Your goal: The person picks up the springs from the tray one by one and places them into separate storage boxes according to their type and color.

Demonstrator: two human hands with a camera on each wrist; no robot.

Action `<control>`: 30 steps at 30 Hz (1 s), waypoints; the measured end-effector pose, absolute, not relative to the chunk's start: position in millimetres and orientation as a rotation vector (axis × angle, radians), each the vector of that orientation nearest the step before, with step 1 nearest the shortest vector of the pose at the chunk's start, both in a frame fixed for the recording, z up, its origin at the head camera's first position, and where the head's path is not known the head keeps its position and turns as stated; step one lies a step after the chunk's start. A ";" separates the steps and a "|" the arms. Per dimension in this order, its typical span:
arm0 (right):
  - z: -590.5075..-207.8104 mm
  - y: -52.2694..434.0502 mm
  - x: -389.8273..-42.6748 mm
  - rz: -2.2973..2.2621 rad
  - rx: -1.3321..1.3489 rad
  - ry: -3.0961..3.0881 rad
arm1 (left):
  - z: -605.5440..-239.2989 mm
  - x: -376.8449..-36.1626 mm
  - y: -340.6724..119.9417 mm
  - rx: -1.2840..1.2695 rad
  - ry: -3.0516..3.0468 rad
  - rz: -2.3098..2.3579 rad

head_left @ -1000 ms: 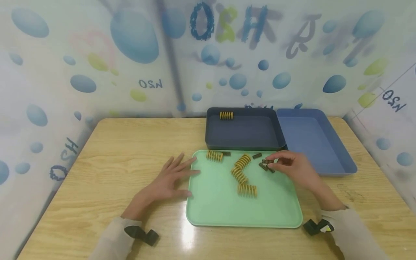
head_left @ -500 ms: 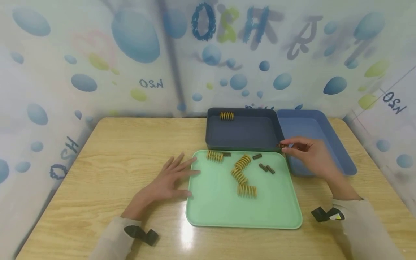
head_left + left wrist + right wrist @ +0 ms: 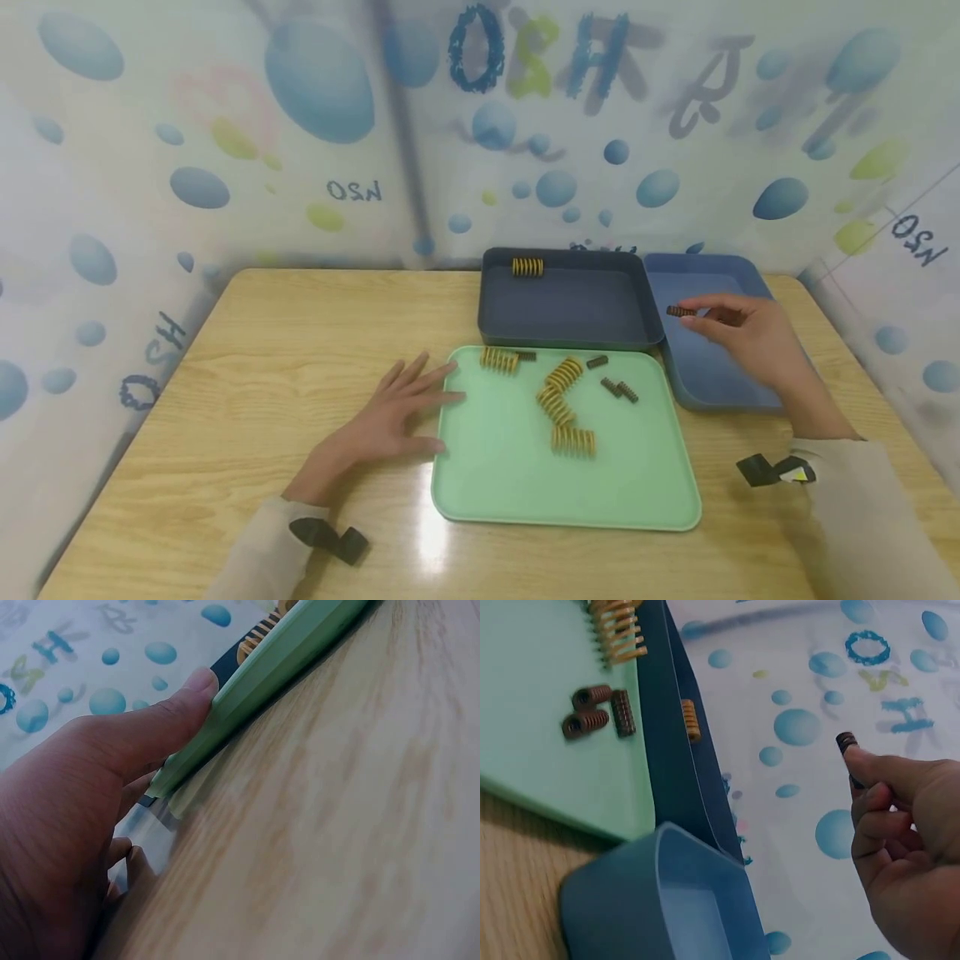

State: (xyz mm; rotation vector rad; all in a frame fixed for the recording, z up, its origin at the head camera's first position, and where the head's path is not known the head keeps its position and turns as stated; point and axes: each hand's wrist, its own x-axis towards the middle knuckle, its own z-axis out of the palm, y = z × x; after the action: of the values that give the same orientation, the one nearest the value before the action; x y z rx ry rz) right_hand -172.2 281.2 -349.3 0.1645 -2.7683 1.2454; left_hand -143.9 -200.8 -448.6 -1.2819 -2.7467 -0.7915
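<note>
My right hand (image 3: 761, 337) pinches a small dark brown coil spring (image 3: 680, 311) between thumb and fingertips, above the blue tray (image 3: 712, 379). In the right wrist view the end of that spring (image 3: 846, 741) sticks out past the thumb. Spread and fairly straight, the fingers of my left hand (image 3: 393, 417) rest at the left rim of the mint green tray (image 3: 495, 479); in the left wrist view the thumb touches its edge. On the green tray lie several large yellow springs (image 3: 573, 441) and several small dark springs (image 3: 597, 362).
A dark navy tray (image 3: 570, 308) stands behind the green one, with one yellow spring (image 3: 528, 267) at its back. The blue tray sits to its right. A patterned wall covering (image 3: 480, 150) rises directly behind the wooden table (image 3: 300, 333).
The right hand has lifted a small dark spring off the green tray and carried it right and back to over the blue tray. The left hand stays in place.
</note>
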 end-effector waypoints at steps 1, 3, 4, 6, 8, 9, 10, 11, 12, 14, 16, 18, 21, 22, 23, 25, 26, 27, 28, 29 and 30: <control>-348.6 282.5 -174.4 1.253 0.157 -2.776 | -448.7 -143.8 -201.2 -1.282 -2.745 -0.791; -347.4 285.3 -178.7 1.267 0.137 -2.793 | -448.7 -143.5 -202.0 -1.285 -2.742 -0.793; -347.0 286.9 -180.9 1.273 0.129 -2.798 | -448.4 -143.3 -202.2 -1.285 -2.740 -0.795; -346.0 289.5 -185.3 1.289 0.119 -2.802 | -448.2 -142.9 -202.5 -1.285 -2.740 -0.796; -344.8 291.9 -190.3 1.288 0.112 -2.796 | -448.3 -142.6 -202.6 -1.283 -2.742 -0.799; -344.4 293.3 -193.0 1.289 0.113 -2.791 | -448.7 -142.6 -202.8 -1.281 -2.744 -0.797; -343.7 294.5 -195.7 1.280 0.109 -2.791 | -449.1 -142.5 -202.9 -1.279 -2.746 -0.796; -343.3 295.6 -198.4 1.275 0.106 -2.789 | -449.4 -142.5 -203.0 -1.277 -2.748 -0.796; -342.9 296.8 -201.1 1.262 0.102 -2.791 | -449.7 -142.4 -203.1 -1.276 -2.750 -0.794; -342.7 299.1 -206.6 1.242 0.099 -2.801 | -449.9 -142.2 -203.3 -1.274 -2.751 -0.795; -343.0 300.9 -212.1 1.229 0.107 -2.815 | -449.2 -141.9 -203.1 -1.275 -2.748 -0.798; -344.1 302.4 -218.0 1.220 0.134 -2.828 | -448.5 -141.8 -203.1 -1.277 -2.744 -0.802; -347.5 303.7 -226.8 1.247 0.186 -2.824 | -448.2 -142.0 -203.1 -1.279 -2.734 -0.808; -349.0 304.1 -229.5 1.256 0.200 -2.824 | -448.3 -142.2 -203.3 -1.279 -2.732 -0.808; -350.7 304.6 -232.2 1.267 0.207 -2.823 | -448.4 -142.5 -203.2 -1.279 -2.728 -0.807; -354.6 305.9 -237.3 1.281 0.208 -2.824 | -448.4 -142.9 -203.1 -1.282 -2.724 -0.805; -356.6 306.7 -239.7 1.278 0.202 -2.830 | -448.8 -143.3 -203.1 -1.282 -2.723 -0.802; -358.6 307.6 -242.0 1.275 0.194 -2.836 | -449.2 -143.6 -203.0 -1.284 -2.724 -0.801; -360.5 308.6 -244.1 1.266 0.185 -2.844 | -449.6 -144.0 -202.8 -1.286 -2.725 -0.801; -362.3 309.6 -246.1 1.265 0.174 -2.850 | -449.5 -144.1 -202.5 -1.289 -2.725 -0.802; -364.0 310.4 -247.8 1.257 0.164 -2.858 | -449.4 -144.1 -202.2 -1.291 -2.726 -0.804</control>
State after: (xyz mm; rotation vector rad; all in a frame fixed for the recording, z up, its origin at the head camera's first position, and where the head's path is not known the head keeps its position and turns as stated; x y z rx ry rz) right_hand -247.8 310.4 -364.0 0.1641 -2.8578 1.2570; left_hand -144.1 -202.2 -449.4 -1.2910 -2.7261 -0.8043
